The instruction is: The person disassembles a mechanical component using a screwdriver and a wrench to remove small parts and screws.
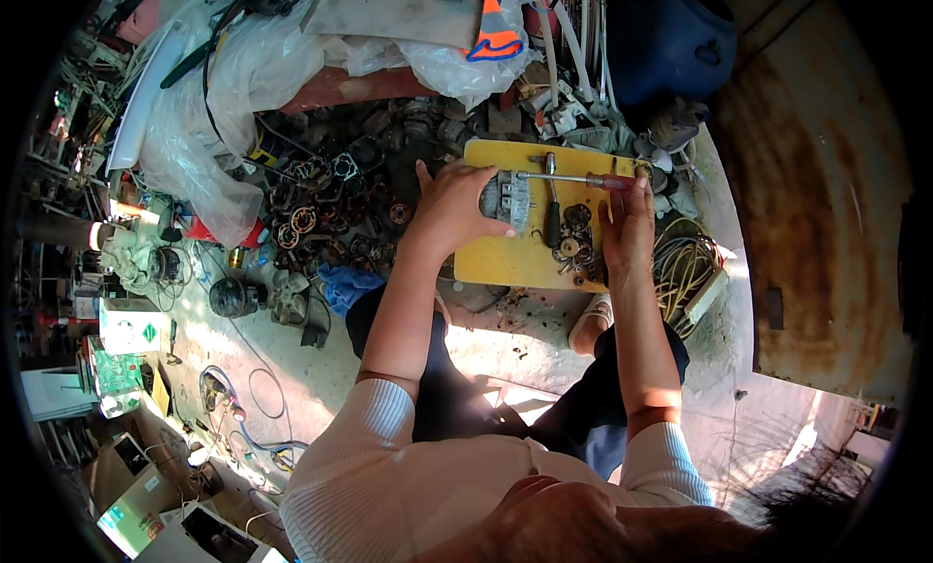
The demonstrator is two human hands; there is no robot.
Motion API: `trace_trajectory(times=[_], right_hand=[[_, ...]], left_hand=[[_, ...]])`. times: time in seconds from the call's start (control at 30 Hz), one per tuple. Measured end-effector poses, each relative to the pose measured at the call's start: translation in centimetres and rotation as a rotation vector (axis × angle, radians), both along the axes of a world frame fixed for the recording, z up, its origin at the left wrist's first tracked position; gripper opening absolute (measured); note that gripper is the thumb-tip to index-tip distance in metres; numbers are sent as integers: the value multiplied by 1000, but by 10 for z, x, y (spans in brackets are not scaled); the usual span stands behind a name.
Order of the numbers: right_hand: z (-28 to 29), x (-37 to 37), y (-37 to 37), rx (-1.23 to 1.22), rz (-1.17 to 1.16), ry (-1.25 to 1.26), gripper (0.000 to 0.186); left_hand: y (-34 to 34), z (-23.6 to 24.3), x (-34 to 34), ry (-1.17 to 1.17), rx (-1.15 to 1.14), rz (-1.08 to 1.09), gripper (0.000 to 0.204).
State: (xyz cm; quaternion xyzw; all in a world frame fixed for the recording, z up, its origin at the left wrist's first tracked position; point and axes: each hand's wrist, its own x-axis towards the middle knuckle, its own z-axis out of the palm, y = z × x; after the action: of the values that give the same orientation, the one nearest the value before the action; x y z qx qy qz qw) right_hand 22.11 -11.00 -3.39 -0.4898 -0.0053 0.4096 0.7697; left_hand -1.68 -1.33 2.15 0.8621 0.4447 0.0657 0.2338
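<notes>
My left hand [449, 201] is wrapped round a grey ribbed metal housing [507, 201], which it holds over a yellow board [486, 266]. In my right hand [630, 228] is a screwdriver, its reddish see-through handle [610, 182] at the fingertips. The long steel shaft points left and its tip meets the upper right side of the housing; whether it sits on a screw is too small to tell. A tool with a black handle [553, 225] and a steel shank lies on the board between my hands. Beside it are several small dark rings and washers [577, 223].
Greasy metal parts [321, 198] are heaped beyond and left of the board. Clear plastic sheeting [209, 106] drapes at the far left. A dark blue drum [671, 43] stands at the far right, with coiled cable [680, 271] nearer. A rusty panel [826, 203] borders the right side.
</notes>
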Motion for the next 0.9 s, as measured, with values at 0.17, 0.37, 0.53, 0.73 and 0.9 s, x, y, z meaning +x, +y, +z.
trace_trajectory(times=[0.17, 0.37, 0.53, 0.73, 0.9], right_hand=[[-24, 13, -2, 149, 38, -83, 40], [-6, 2, -1, 86, 26, -47, 41], [-21, 9, -2, 94, 18, -38, 43], [-20, 6, -1, 152, 23, -34, 44], [-11, 1, -2, 70, 5, 16, 47]], left_hand=[[-1, 0, 2, 10, 10, -9, 98], [1, 2, 1, 52, -20, -11, 100], [1, 1, 1, 44, -5, -23, 103], [-2, 10, 3, 19, -34, 32, 100], [-3, 10, 2, 5, -23, 23, 90]])
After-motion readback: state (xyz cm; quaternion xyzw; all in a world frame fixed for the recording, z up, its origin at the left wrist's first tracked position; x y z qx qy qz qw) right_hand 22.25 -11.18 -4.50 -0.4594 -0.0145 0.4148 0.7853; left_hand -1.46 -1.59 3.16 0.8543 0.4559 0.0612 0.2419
